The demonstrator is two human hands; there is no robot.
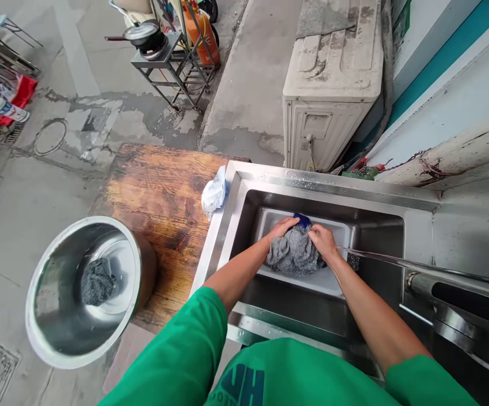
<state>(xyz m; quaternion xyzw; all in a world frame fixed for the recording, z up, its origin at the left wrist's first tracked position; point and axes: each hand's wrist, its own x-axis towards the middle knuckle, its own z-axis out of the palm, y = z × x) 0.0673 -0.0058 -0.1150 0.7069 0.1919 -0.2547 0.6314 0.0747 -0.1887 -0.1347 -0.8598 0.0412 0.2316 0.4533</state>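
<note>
Both hands are down in a stainless steel sink, pressed onto a bunched grey cloth that lies in a pale rectangular basin set inside the sink bowl. The left hand grips the cloth's upper left edge with fingers curled over it; the right hand clamps its upper right edge. The two hands sit close together, nearly touching above the cloth. A small blue piece pokes out between them at the top of the cloth; what it is cannot be made out. The fingertips of both hands are buried in the fabric. A thin stream of water runs from the right toward the right wrist, and its source is cut off by the metal tap pipe.

To the left of the sink stands a stained wooden table, with a crumpled white plastic bag at the sink's edge. A large steel bowl rests at the table's near corner, holding another grey cloth. Green sleeves fill the lower edge of the view.
</note>
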